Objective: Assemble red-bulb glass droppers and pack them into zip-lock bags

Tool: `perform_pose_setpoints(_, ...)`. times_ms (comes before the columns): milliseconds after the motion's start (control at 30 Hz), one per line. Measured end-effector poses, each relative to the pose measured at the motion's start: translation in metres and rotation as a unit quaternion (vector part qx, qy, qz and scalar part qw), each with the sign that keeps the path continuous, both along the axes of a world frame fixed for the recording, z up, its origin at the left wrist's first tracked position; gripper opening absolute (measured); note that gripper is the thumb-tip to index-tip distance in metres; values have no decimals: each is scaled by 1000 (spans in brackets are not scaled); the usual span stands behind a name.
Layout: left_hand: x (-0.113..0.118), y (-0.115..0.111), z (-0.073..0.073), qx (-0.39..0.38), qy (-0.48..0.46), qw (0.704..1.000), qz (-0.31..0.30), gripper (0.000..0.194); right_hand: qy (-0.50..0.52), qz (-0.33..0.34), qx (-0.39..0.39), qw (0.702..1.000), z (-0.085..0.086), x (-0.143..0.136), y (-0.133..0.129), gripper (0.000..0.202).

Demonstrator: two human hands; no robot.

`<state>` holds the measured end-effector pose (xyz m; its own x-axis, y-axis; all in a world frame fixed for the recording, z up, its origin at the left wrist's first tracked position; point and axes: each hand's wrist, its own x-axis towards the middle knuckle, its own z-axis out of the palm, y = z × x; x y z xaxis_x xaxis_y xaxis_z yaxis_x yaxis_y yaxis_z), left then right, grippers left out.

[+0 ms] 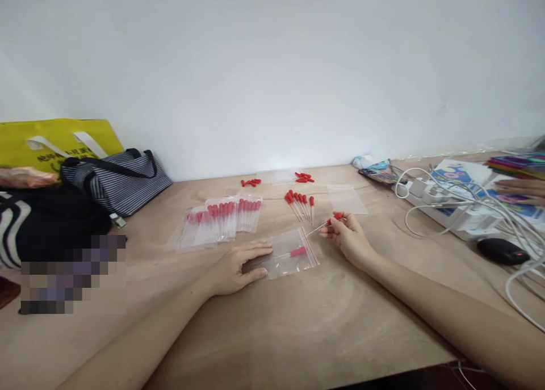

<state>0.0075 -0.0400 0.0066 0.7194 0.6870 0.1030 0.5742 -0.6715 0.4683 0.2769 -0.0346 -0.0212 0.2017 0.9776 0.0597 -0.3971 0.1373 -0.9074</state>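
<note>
A clear zip-lock bag (279, 265) with a red line along its mouth lies in front of me. Inside it is a red-bulbed dropper (298, 252). My left hand (240, 268) rests on the bag's closed end, fingers stretched out and thumb apart. My right hand (347, 237) pinches a dropper (317, 229) by its red bulb, its thin clear tube pointing left at the bag's mouth. Red shows at two spots in these fingers, so a second dropper may be there. Several loose droppers (300, 200) lie fanned out just beyond.
Filled bags (219, 217) overlap at left, and a flat bag (347, 200) lies at right. Small red bulbs (304, 177) sit near the wall. Cables (464, 200), a power strip (451, 217) and a black mouse (502, 251) occupy the right. Another person's hand (522, 188) is at far right; a striped bag (123, 180) stands left.
</note>
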Motion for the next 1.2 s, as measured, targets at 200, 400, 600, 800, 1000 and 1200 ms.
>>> perform_pose_setpoints(200,1,-2,2,5,-1,1000,14,48,-10,133,-30,991,4,-18,-15,35)
perform_pose_setpoints(400,1,-1,1,11,7,1000,15,46,-193,181,-46,963,9,-19,-13,29)
perform_pose_setpoints(600,2,-2,3,10,10,1000,15,46,-326,210,-15,922,0,-15,-4,23)
perform_pose_setpoints(800,1,-1,-1,9,9,1000,3,45,-306,241,18,921,-2,-16,-1,17)
perform_pose_setpoints(1000,1,0,-1,6,9,1000,-6,43,-270,299,-66,913,8,-18,-6,22)
perform_pose_setpoints(1200,1,1,-3,10,-5,1000,-9,42,-244,282,-53,926,3,-19,-6,18)
